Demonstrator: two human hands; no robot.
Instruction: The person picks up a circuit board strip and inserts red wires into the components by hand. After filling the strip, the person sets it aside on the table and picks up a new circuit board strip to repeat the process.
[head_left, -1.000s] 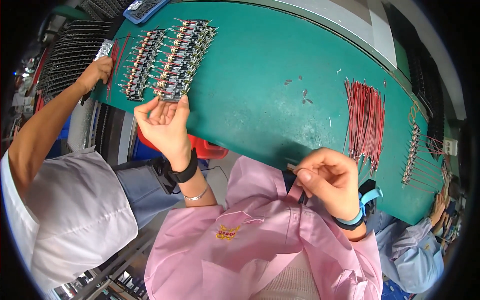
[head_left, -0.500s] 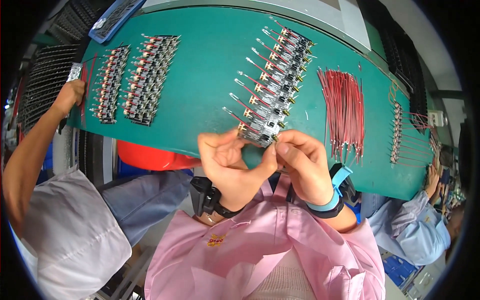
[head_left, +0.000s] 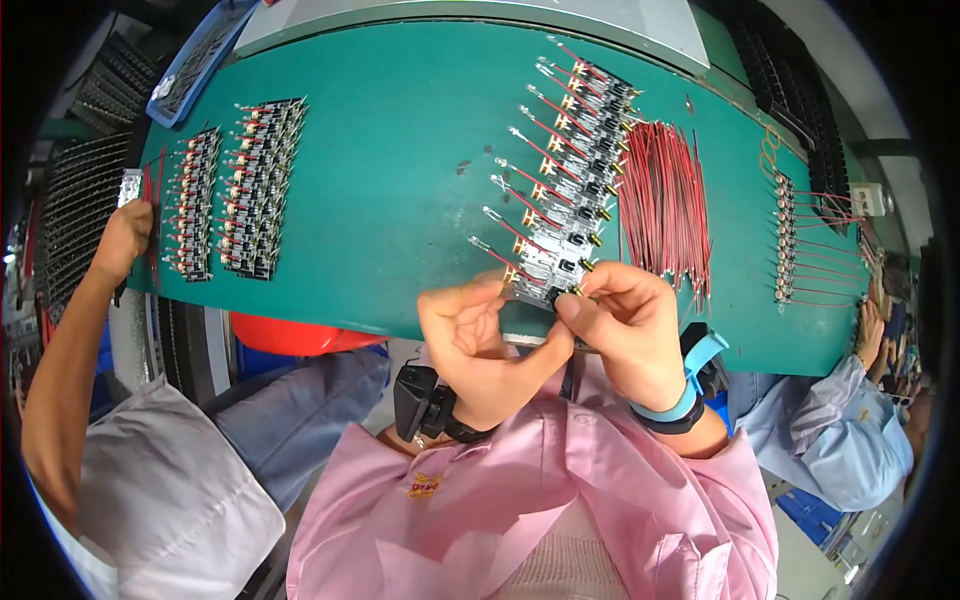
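Both my hands hold the near end of a long strip of circuit boards (head_left: 572, 212), which slants away from me above the green table. Red wires with clear tips stick out along its left side, and small brass-coloured parts line its right side. My left hand (head_left: 485, 335) pinches the strip's near left corner between thumb and fingers. At the near right corner, the thumb and forefinger of my right hand (head_left: 625, 325) close on the strip by the last brass part; their tips partly hide it. Right of the strip lies a bundle of red wires (head_left: 665, 205).
Two board strips with wires (head_left: 258, 190) lie on the green table (head_left: 385, 180) at left, another wired strip (head_left: 785, 240) at right. A blue tray (head_left: 200, 62) sits far left. A co-worker's hand (head_left: 127, 238) is at the left edge, another person's hand (head_left: 868, 335) at right.
The board strip and both my hands have shifted slightly right and nearer in the picture. The table has also moved in view. My grip on the strip's near end stays.
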